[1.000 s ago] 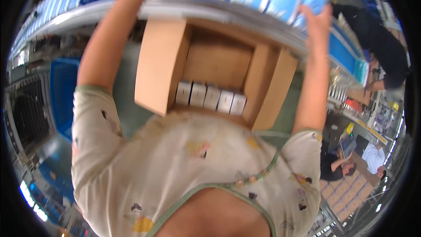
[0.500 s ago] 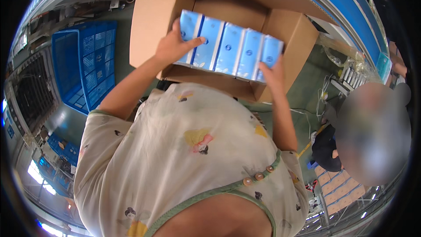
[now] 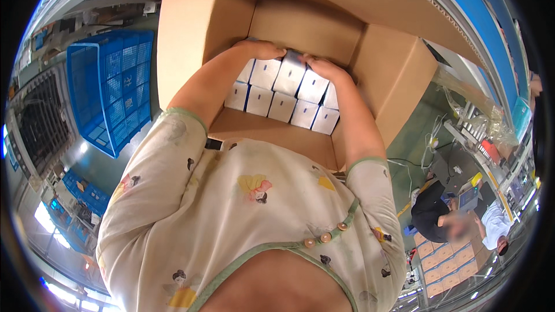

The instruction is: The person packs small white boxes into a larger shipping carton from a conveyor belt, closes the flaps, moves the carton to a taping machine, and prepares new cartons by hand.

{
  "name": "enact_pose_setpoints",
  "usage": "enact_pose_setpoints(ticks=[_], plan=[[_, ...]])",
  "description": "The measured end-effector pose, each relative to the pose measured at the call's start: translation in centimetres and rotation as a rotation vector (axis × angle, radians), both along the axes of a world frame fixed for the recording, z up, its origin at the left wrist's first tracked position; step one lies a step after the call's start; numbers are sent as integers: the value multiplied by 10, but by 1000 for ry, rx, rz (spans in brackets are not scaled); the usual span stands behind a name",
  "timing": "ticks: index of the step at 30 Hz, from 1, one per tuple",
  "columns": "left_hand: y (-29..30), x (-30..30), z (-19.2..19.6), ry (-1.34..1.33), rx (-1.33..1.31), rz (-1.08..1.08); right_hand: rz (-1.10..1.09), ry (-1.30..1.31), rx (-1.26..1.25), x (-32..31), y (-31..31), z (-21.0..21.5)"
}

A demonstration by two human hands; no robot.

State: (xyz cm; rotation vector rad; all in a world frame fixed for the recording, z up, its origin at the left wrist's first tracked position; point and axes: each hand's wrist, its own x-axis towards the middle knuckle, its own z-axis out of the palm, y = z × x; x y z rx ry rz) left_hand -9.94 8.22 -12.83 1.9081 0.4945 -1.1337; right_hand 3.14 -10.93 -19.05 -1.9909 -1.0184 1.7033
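Several soft tissue packs stand in two rows inside an open cardboard carton [image 3: 399,75], their white ends with small blue marks facing up. In the far row, the middle tissue pack [image 3: 289,78] sits a little higher than its neighbours. My left hand [image 3: 261,50] is closed over the far edge of that row, left of the middle pack. My right hand [image 3: 325,69] grips the same edge just to its right, with the thumbs close together. Most fingertips are hidden behind the packs. The near row of tissue packs [image 3: 282,107] lies untouched, nearer my body.
Left of the carton stands a blue plastic crate [image 3: 110,89]. A blue-edged work surface [image 3: 491,34] runs along the far right. Clear plastic wrap [image 3: 480,107] hangs by a rack on the right. Beyond are co-workers [image 3: 430,214] and stacked cartons [image 3: 448,266].
The row of tissue packs held between my hands has gone down into the carton, turned from blue faces to white ends upward. Both hands have moved inward to the row's far edge.
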Motion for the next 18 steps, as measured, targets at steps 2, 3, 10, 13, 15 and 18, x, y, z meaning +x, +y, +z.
enact_pose_setpoints(ticks=[2, 3, 10, 13, 15, 18], plan=[[6, 2, 26, 11, -78, 45, 94, 76, -93, 7, 10, 31], [5, 1, 58, -69, -15, 83, 68, 61, -182, 10, 13, 45], [108, -57, 286, -860, 341, 636, -850, -13, 280, 37, -29, 216], [182, -78, 330, -1185, 628, 911, -1058, 69, 356, 27, -64, 243], [237, -100, 319, -1236, 1032, 785, -1121, 30, 315, 14, -84, 245], [321, -152, 247, -1027, 1535, 13, -1138, -11, 343, -17, -93, 234]])
